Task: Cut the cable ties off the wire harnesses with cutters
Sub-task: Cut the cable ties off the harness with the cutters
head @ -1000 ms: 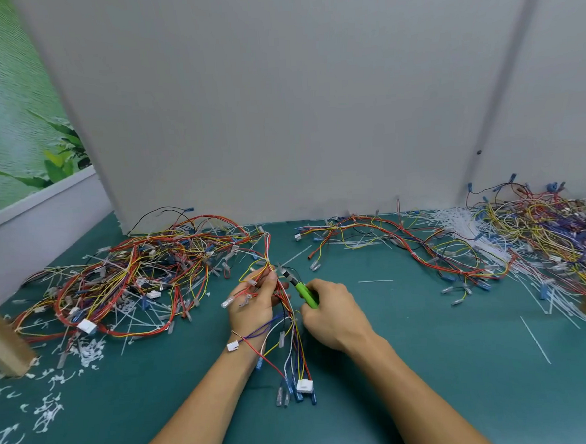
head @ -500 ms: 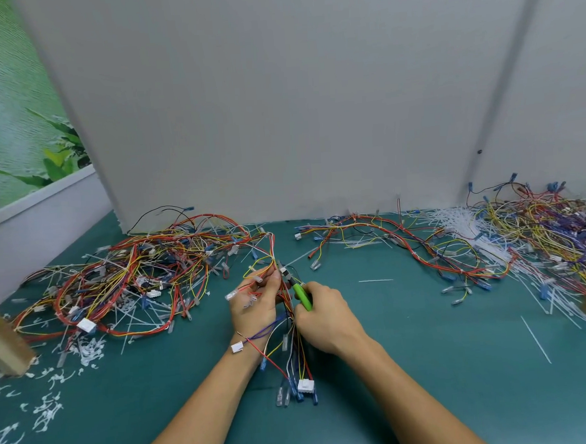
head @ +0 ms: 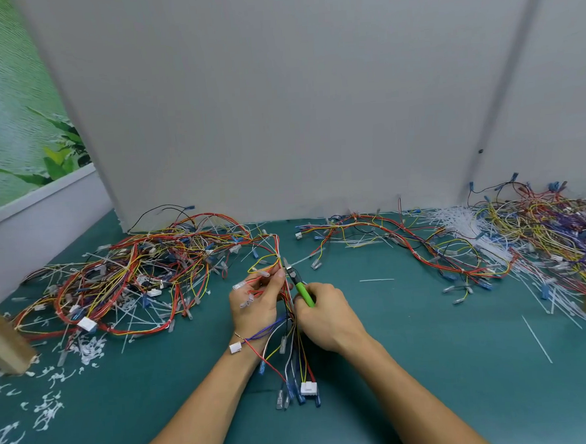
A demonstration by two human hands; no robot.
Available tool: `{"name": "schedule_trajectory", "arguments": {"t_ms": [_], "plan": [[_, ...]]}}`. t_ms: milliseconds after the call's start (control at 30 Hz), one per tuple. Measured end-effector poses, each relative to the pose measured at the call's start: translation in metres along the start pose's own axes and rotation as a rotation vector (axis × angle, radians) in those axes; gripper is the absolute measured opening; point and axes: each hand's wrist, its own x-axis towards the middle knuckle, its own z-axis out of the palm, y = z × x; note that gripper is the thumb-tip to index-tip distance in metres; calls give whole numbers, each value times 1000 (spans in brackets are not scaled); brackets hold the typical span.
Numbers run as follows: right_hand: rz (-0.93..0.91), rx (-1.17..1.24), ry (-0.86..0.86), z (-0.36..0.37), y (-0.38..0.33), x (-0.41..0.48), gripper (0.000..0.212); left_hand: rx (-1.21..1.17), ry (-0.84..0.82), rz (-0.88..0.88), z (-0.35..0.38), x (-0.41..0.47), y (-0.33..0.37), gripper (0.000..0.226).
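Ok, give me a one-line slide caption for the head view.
Left hand holds a multicoloured wire harness; right hand points green-handled cutters at it, above a teal table.

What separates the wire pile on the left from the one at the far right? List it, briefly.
The left pile is mostly red loops, loosely spread; the right pile is a denser tangle with more yellow and purple. Short curled white scraps lie by the left pile; long straight white strips lie by the right pile. Both rest on the green table.
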Motion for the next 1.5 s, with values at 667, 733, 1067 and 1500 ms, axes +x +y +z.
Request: {"name": "schedule_trajectory", "arguments": {"t_ms": [667, 733, 1067, 1500], "plan": [[14, 231, -225, -2, 0, 3, 21, 10, 11, 59, 0, 0, -1, 13], [19, 238, -220, -2, -1, 3, 22, 22, 2, 76, 0, 0, -2, 14], [-7, 83, -76, -1, 0, 0, 52, 54, -28, 94, -6, 5, -8, 19], [45, 211, -138, 0, 2, 4, 46, 115, -34, 118, -8, 7, -13, 24]]}}
